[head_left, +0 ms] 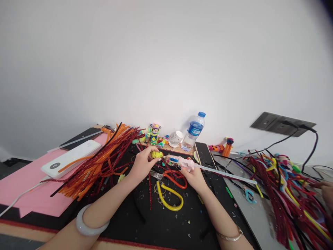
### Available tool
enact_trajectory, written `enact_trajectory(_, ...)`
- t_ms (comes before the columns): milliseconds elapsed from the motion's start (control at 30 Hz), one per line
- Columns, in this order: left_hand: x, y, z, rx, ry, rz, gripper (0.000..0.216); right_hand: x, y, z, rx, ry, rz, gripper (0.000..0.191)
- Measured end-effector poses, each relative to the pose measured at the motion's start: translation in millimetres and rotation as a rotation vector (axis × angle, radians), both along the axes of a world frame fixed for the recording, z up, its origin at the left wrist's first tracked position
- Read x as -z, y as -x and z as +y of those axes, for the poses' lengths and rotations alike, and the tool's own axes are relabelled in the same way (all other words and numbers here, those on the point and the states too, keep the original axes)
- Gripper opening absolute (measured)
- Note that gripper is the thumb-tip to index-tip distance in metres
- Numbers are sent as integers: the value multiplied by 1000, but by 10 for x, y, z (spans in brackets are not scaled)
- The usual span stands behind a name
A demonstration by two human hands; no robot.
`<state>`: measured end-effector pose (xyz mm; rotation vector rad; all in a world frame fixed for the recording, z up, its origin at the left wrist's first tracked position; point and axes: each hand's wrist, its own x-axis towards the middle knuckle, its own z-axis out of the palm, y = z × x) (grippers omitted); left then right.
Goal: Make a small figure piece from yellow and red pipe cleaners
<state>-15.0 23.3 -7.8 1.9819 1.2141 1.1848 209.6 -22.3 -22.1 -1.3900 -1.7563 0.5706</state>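
Observation:
My left hand pinches a small yellow fuzzy pipe-cleaner piece above the black mat. My right hand grips a pink glue gun, its nozzle pointing left at the yellow piece and a long white glue stick trailing out to the right. Red-handled scissors and a bent yellow pipe cleaner lie just below the hands. A pale bangle sits on my left wrist.
A heap of orange and red pipe cleaners lies left, beside a white power bank on pink paper. A water bottle, paper cup and small figures stand by the wall. Mixed-colour pipe cleaners pile right, near another person's hand.

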Motion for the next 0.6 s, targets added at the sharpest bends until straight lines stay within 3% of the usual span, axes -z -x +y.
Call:
enact_trajectory(433,11,-1,-4,17,21,17,18,13,6,-2,5,-27,61,36)
enact_trajectory(600,2,-12,-16,33,18,25,19,27,2,7,27,-48,27,30)
